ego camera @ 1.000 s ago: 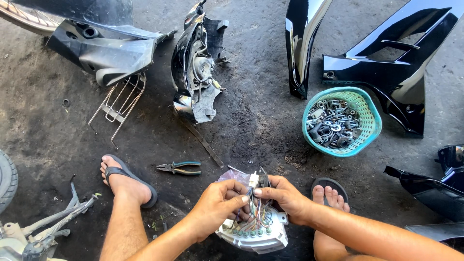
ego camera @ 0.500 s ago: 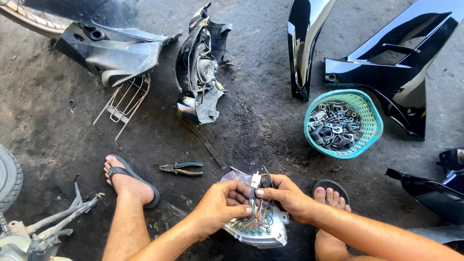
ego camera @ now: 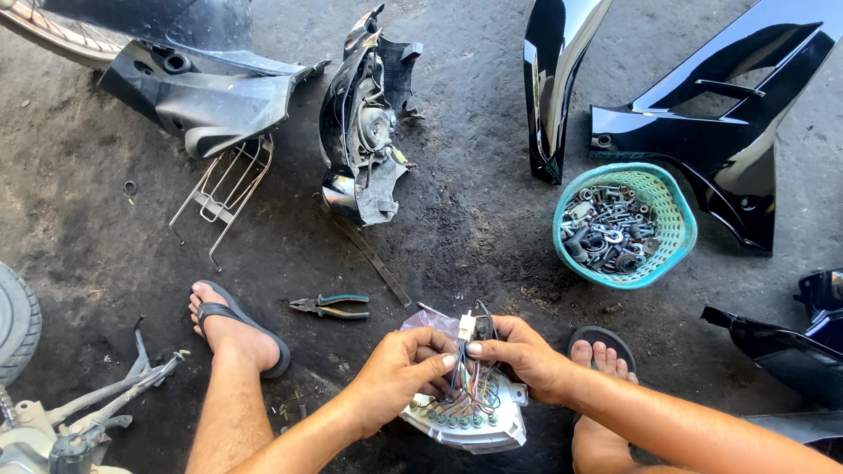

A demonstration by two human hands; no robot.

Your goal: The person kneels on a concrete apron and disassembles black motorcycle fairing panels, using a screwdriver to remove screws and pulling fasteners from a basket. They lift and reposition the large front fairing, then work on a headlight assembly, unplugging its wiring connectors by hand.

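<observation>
Low in the head view, both hands work on a white instrument cluster [ego camera: 470, 428] with coloured wires running across its back. My left hand [ego camera: 402, 373] pinches the wire bundle from the left. My right hand [ego camera: 522, 353] grips the wires from the right, just under a small white connector [ego camera: 466, 326] that sticks up between the fingertips. The cluster rests near the ground between my sandalled feet [ego camera: 235, 332].
Pliers with teal handles [ego camera: 331, 306] lie on the concrete left of the hands. A teal basket [ego camera: 669, 237] full of bolts stands at right. Black fairing panels [ego camera: 702, 132], a headlight housing [ego camera: 362, 140], a wire rack [ego camera: 221, 197] and a wheel [ego camera: 16, 320] surround the spot.
The hands have shifted slightly on the wires and stay on the cluster. The camera view has drifted a little, nothing else has moved.
</observation>
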